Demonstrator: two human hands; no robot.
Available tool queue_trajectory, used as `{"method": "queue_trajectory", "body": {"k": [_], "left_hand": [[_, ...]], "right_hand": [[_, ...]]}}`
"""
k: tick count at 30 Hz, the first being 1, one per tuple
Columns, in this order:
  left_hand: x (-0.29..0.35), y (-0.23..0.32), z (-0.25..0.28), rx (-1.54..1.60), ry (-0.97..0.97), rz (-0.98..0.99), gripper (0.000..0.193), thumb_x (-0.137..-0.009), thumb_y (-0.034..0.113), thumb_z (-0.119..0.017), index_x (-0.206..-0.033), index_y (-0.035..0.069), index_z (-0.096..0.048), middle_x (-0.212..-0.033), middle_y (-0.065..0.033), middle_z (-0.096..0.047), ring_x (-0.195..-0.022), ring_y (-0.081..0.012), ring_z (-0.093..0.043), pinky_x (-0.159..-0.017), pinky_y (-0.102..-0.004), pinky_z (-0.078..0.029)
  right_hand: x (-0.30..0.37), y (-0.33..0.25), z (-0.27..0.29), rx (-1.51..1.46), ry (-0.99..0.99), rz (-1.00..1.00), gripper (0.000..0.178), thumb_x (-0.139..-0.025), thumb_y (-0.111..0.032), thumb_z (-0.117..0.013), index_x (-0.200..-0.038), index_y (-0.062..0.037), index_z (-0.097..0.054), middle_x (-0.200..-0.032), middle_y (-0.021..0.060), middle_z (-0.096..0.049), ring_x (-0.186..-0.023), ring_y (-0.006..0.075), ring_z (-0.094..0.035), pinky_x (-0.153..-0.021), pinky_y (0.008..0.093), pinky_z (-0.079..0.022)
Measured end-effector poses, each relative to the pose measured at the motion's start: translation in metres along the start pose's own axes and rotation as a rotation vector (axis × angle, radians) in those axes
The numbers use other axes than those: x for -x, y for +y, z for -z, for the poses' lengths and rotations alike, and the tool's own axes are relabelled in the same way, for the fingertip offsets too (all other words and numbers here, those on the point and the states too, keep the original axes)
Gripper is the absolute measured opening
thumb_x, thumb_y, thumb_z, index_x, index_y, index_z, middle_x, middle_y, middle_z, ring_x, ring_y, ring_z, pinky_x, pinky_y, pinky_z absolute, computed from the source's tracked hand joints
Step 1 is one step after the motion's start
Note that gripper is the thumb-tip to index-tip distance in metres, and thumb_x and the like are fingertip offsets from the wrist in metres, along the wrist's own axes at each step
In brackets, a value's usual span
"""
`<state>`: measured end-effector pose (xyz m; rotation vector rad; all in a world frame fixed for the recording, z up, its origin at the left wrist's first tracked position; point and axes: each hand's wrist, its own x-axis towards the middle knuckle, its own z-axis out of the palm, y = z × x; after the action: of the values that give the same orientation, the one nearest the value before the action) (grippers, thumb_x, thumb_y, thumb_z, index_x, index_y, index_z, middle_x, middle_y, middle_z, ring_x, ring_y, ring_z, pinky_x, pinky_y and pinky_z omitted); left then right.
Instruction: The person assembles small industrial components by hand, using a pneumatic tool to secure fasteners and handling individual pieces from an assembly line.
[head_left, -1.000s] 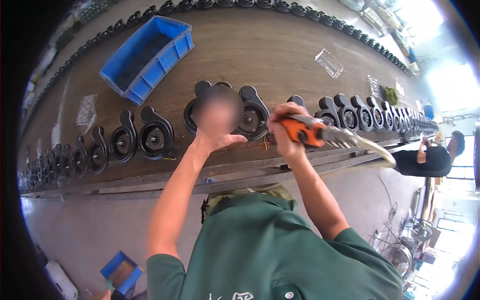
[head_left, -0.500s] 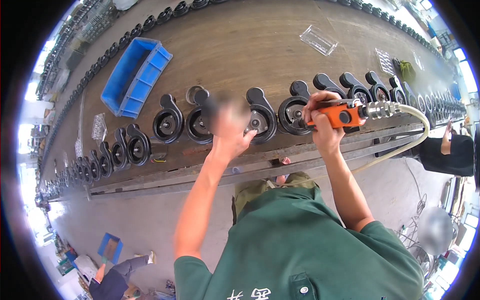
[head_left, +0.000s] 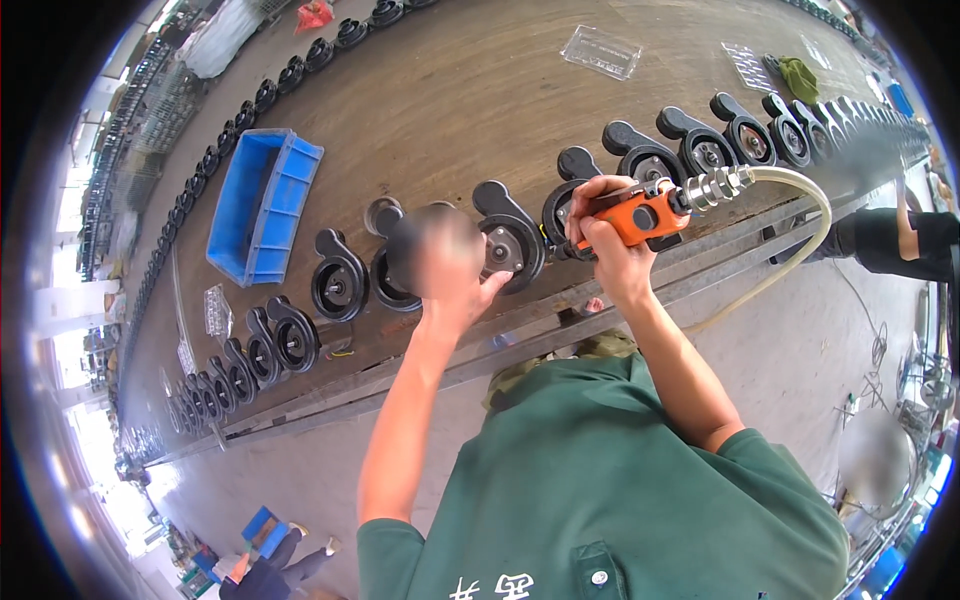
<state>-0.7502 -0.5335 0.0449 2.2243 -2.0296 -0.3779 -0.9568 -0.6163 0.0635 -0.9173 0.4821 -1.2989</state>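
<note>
My right hand (head_left: 622, 262) is wrapped round an orange air tool (head_left: 642, 218). A metal coupling (head_left: 718, 187) joins it to a pale hose (head_left: 822, 215). The tool's dark front end sits beside a black round part with a short arm (head_left: 553, 215). My left hand (head_left: 450, 268) rests over the row, its thumb reaching to the face of another round part (head_left: 508, 252) with a metal centre. A blur covers its fingers, so their grip is hidden. Just left of this hand, a similar part (head_left: 393, 275) is partly covered.
More black round parts (head_left: 340, 287) line the table's near edge on both sides. A blue bin (head_left: 268, 215) stands at the left. Clear plastic trays (head_left: 601, 52) and a green cloth (head_left: 798, 80) lie farther back. A person (head_left: 905, 243) is at the right, another (head_left: 262, 575) lower left.
The whole view has tilted, with the row's right side now higher and its left side lower. My right hand and the air tool sit slightly left and higher; my left hand stays over the parts.
</note>
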Motion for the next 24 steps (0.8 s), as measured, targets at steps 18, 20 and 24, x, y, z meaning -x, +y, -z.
{"method": "queue_trajectory", "body": {"k": [18,20,24], "left_hand": [[-0.027,-0.020,-0.004,-0.174,-0.008,-0.167,0.063,-0.066,0.048,-0.092,-0.120,0.017,-0.081,-0.127,-0.0121,-0.070,-0.134,-0.0352,-0.054,-0.107,-0.0500,-0.045],[-0.028,-0.016,-0.002,-0.173,-0.018,-0.148,0.062,-0.066,0.049,-0.091,-0.118,0.017,-0.082,-0.122,-0.0104,-0.070,-0.131,-0.0338,-0.055,-0.105,-0.0500,-0.045],[-0.025,-0.017,-0.005,-0.145,0.026,-0.135,0.048,-0.065,0.043,-0.093,-0.101,0.014,-0.082,-0.110,-0.0090,-0.072,-0.122,-0.0312,-0.061,-0.099,-0.0488,-0.047]], "right_hand": [[-0.004,0.057,-0.038,0.153,0.030,-0.003,0.027,-0.081,0.011,-0.060,-0.105,0.0030,-0.066,-0.092,0.0084,-0.069,-0.078,0.0128,-0.067,-0.067,0.0258,-0.056],[-0.005,0.063,-0.036,0.190,0.019,0.016,0.026,-0.080,0.011,-0.061,-0.105,0.0030,-0.066,-0.092,0.0082,-0.069,-0.081,0.0128,-0.067,-0.068,0.0260,-0.056],[-0.006,0.064,-0.035,0.205,0.031,-0.027,0.026,-0.079,0.010,-0.061,-0.104,0.0036,-0.066,-0.090,0.0078,-0.068,-0.079,0.0127,-0.067,-0.068,0.0260,-0.056]]}}
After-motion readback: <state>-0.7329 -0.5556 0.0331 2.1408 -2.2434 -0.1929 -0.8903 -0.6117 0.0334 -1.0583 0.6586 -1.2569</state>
